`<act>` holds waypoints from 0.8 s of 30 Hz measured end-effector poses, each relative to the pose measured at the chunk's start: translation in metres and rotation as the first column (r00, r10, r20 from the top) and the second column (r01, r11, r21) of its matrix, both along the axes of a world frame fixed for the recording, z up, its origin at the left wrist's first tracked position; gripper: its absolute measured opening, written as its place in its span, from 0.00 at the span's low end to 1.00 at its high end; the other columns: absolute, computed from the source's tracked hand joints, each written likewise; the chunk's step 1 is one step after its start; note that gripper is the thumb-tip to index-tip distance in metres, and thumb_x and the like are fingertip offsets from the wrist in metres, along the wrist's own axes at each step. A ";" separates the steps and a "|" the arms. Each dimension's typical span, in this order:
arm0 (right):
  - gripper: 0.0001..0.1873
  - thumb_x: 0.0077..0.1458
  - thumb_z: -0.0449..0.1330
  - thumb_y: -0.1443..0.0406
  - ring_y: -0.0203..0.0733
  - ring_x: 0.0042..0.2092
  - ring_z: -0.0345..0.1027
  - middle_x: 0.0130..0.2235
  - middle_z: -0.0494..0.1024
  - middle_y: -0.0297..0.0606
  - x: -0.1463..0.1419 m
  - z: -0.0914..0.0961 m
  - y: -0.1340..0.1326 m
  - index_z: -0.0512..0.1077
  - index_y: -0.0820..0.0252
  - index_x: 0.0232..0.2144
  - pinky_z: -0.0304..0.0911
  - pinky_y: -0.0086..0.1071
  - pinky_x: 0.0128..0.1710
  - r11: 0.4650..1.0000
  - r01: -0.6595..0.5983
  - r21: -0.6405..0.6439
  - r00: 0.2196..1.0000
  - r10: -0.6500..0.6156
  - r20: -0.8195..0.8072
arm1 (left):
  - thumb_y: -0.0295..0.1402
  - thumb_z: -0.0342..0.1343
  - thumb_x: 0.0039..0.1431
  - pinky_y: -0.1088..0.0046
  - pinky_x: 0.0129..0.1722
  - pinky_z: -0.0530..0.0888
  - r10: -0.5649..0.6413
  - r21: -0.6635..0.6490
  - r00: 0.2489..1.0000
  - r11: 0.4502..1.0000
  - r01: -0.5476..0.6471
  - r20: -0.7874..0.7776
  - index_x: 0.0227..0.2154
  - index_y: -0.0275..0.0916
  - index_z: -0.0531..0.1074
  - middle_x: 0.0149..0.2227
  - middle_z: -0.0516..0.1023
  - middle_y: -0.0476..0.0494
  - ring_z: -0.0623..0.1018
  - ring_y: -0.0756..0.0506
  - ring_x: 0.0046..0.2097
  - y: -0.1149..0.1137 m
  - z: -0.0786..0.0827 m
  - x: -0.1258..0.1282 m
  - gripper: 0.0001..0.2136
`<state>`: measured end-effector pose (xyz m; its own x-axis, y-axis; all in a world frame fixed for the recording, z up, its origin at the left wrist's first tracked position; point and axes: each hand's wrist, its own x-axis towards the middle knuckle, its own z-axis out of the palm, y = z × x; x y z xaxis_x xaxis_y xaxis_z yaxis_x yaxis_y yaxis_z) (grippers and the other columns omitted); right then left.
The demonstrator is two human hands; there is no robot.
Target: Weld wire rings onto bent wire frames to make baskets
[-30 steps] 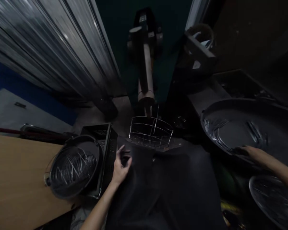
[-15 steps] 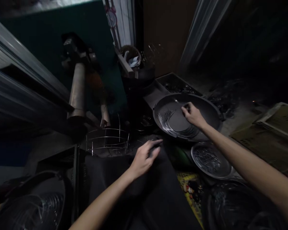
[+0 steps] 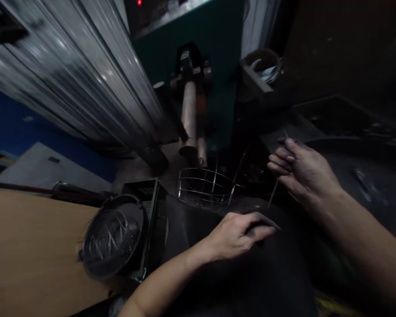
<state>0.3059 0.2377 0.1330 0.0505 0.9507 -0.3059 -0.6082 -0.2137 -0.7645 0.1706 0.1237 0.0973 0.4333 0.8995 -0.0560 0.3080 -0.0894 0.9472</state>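
Observation:
My right hand [image 3: 303, 171] is closed on a thin metal wire [image 3: 273, 193], whose ends stick out above and below the fingers. It is raised at the right, left of a large dark round pan [image 3: 336, 145]. Over the dark cloth on my lap, my left hand [image 3: 240, 235] stretches out its index finger and thumb, with a dark gap between them and nothing visible held. The fingertips of both hands look dark. A round wire frame [image 3: 201, 171] with upright rods stands just beyond my left hand, below the machine's cylindrical arms [image 3: 189, 110].
A green machine [image 3: 221, 88] stands ahead beside corrugated metal sheeting [image 3: 95, 66]. At left, a round container of wire pieces [image 3: 114, 237] sits by a dark crate [image 3: 148, 193] and a wooden board [image 3: 36, 246]. A basket [image 3: 260, 61] is behind at the right.
My view has swung left. The right hand has left the large pan and come toward the left hand, with a wire now visible in it. The left hand's finger and thumb are closer together.

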 end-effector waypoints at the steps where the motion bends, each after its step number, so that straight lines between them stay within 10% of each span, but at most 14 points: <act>1: 0.17 0.60 0.48 0.72 0.28 0.16 0.37 0.15 0.48 0.25 -0.010 -0.002 -0.001 0.55 0.59 0.20 0.38 0.20 0.13 1.000 -0.018 -0.006 1.000 0.018 0.004 | 0.44 0.46 0.62 0.71 0.49 0.69 0.092 0.030 0.995 0.995 -0.091 -0.027 0.46 0.38 0.72 0.44 0.76 0.42 0.75 0.45 0.46 -0.004 0.002 -0.012 0.18; 4: 0.14 0.60 0.51 0.70 0.29 0.16 0.35 0.15 0.47 0.24 -0.040 -0.007 -0.004 0.56 0.58 0.22 0.37 0.21 0.13 0.995 -0.080 0.052 0.997 0.080 0.011 | 0.43 0.44 0.64 0.70 0.48 0.70 0.251 0.051 0.964 0.968 -0.247 -0.091 0.52 0.37 0.66 0.45 0.76 0.40 0.75 0.46 0.44 -0.007 -0.003 -0.029 0.20; 9: 0.12 0.53 0.61 0.56 0.31 0.22 0.55 0.21 0.61 0.28 -0.069 -0.024 -0.021 0.64 0.56 0.28 0.54 0.24 0.20 0.930 -0.214 0.300 0.929 0.100 0.356 | 0.42 0.36 0.66 0.75 0.31 0.69 0.231 -0.096 0.971 0.967 -0.236 -0.066 0.36 0.35 0.72 0.19 0.68 0.51 0.70 0.51 0.24 0.007 -0.010 -0.036 0.21; 12: 0.19 0.49 0.62 0.49 0.34 0.28 0.62 0.26 0.69 0.34 -0.072 -0.040 -0.025 0.67 0.58 0.27 0.58 0.26 0.23 0.885 -0.358 0.298 0.770 0.099 0.630 | 0.44 0.41 0.65 0.74 0.36 0.71 0.149 -0.034 0.981 0.987 -0.154 -0.127 0.37 0.37 0.72 0.26 0.75 0.48 0.75 0.49 0.32 0.006 0.000 -0.073 0.19; 16: 0.20 0.47 0.63 0.49 0.29 0.19 0.54 0.23 0.67 0.30 -0.082 -0.056 0.001 0.66 0.58 0.30 0.49 0.23 0.15 0.920 -0.355 0.165 0.834 0.232 0.500 | 0.41 0.53 0.58 0.64 0.51 0.68 0.303 0.278 0.923 0.932 -0.233 -0.239 0.52 0.40 0.65 0.51 0.72 0.40 0.72 0.42 0.51 0.009 0.002 -0.143 0.20; 20: 0.19 0.41 0.67 0.55 0.27 0.17 0.52 0.20 0.64 0.26 -0.099 -0.067 0.036 0.63 0.58 0.30 0.45 0.21 0.14 0.947 -0.313 0.069 0.891 0.268 0.366 | 0.36 0.64 0.42 0.49 0.58 0.58 0.385 0.538 0.876 0.823 -0.183 -0.291 0.60 0.40 0.51 0.59 0.61 0.32 0.61 0.32 0.60 0.042 -0.038 -0.168 0.41; 24: 0.21 0.36 0.68 0.57 0.26 0.17 0.49 0.19 0.63 0.24 -0.108 -0.074 0.045 0.62 0.58 0.30 0.42 0.21 0.13 0.934 -0.350 0.068 0.890 0.308 0.337 | 0.29 0.57 0.48 0.57 0.52 0.66 0.426 0.569 0.903 0.729 -0.380 0.056 0.59 0.42 0.47 0.45 0.68 0.41 0.71 0.42 0.48 0.072 -0.084 -0.151 0.36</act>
